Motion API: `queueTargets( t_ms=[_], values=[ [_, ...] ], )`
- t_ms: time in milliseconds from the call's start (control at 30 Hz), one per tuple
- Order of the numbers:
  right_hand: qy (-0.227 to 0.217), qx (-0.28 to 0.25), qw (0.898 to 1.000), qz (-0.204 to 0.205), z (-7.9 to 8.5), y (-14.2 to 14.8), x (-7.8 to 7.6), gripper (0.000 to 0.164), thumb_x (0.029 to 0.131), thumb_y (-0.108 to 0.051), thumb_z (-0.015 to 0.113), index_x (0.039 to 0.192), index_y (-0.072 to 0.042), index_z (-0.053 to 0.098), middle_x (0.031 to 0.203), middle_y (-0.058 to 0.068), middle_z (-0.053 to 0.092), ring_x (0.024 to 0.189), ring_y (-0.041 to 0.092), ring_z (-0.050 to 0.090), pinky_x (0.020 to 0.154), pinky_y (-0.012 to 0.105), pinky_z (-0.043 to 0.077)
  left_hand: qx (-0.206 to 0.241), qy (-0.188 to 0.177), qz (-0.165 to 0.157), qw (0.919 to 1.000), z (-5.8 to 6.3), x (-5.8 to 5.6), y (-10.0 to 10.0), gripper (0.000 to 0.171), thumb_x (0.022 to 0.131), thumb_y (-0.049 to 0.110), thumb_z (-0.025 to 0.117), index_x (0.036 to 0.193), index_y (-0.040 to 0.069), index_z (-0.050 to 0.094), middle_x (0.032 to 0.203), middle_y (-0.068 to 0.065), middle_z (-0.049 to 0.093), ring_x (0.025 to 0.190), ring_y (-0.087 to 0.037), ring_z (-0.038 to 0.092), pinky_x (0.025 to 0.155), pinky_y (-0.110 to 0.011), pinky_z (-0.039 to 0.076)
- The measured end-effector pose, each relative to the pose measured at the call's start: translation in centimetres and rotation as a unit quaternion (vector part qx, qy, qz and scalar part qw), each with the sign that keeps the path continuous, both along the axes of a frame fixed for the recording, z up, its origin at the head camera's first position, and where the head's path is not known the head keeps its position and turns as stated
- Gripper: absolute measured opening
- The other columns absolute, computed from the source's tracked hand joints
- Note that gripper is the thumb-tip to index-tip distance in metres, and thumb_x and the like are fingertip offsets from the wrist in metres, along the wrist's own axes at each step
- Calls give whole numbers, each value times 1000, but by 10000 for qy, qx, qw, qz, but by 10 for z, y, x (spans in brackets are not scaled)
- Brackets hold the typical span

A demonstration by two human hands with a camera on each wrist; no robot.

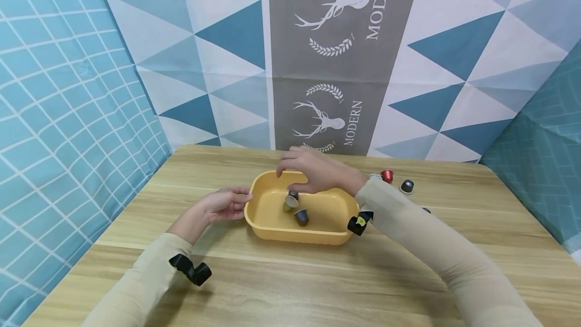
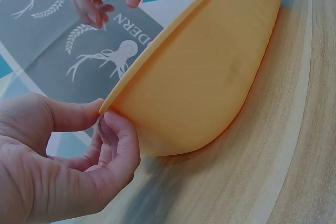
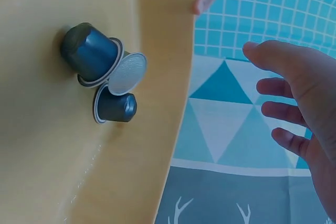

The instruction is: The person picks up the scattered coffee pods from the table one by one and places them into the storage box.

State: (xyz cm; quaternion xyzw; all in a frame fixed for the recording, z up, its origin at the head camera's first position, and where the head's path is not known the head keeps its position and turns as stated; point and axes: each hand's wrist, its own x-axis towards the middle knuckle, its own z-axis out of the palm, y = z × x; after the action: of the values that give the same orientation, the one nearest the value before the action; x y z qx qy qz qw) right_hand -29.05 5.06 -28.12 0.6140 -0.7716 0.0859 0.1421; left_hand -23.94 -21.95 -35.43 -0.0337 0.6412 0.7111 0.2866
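A yellow oval basin (image 1: pixel 299 237) stands on the wooden table, and my left hand (image 1: pixel 224 204) pinches the left end of its rim between thumb and fingers. In the left wrist view the thumb of that hand (image 2: pixel 63 156) lies on top of the rim, the fingers curled beneath. Inside the basin sit three coffee capsules: a dark one (image 1: pixel 301 217), an olive-gold one (image 1: pixel 290 203) and another dark one (image 1: pixel 294 195). Above the basin hovers my right hand (image 1: pixel 313 169), its fingers loosely bent and apart. Nothing is between them in the right wrist view.
Right of the basin, a red capsule (image 1: pixel 387 175) and a black capsule (image 1: pixel 407 186) lie on the table (image 1: pixel 281 281). A pale capsule (image 1: pixel 375 176) and another dark one (image 1: pixel 426 210) are partly hidden by my right sleeve. A patterned cloth wall (image 1: pixel 236 34) rises behind.
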Motion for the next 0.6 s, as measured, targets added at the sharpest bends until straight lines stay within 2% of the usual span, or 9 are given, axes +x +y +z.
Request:
queueTargets(
  t_ms=[233,333,367,467,567,600],
  values=[
    [131,-309,9994,-7,-1,11,1,28,84,-28,72,108,-14,65,108,-2,65,97,15,55,89,32,46,10,21,-32,10000,-1,0,0,22,97,9,52,117,2,45,85,3,64,77,-5,62,72,-20,55],
    [142,-395,9991,-38,-2,15,1,28,83,-25,74,106,-13,65,106,-1,65,99,16,57,92,34,47,109,96,-188,9997,0,0,-2,24,95,13,57,115,5,47,86,4,65,79,-4,62,75,-20,55],
    [135,-414,9990,-64,-3,17,1,27,82,-24,74,106,-13,65,106,-1,65,99,16,57,94,36,47,270,118,-303,9991,-3,-2,-4,24,94,14,60,113,6,49,86,3,65,79,-5,63,75,-20,55],
    [78,-462,9988,-154,-5,23,3,28,81,-22,76,105,-13,66,105,0,65,103,17,59,104,42,44,318,146,-406,9986,-2,-3,-5,23,92,16,63,110,8,51,87,4,65,80,-5,63,76,-20,55],
    [60,-492,9985,-245,-7,29,4,28,81,-22,75,106,-13,66,106,0,65,104,18,59,109,44,41,199,113,-315,9992,-3,-4,-4,21,94,14,59,112,7,50,86,3,65,79,-6,63,75,-20,55],
    [52,-512,9984,-253,-8,31,4,28,81,-23,75,106,-13,66,106,0,65,105,18,59,109,44,41,39,85,-207,9997,-1,-3,-1,20,96,13,56,113,6,48,85,4,64,78,-5,62,75,-20,55]
  ],
)
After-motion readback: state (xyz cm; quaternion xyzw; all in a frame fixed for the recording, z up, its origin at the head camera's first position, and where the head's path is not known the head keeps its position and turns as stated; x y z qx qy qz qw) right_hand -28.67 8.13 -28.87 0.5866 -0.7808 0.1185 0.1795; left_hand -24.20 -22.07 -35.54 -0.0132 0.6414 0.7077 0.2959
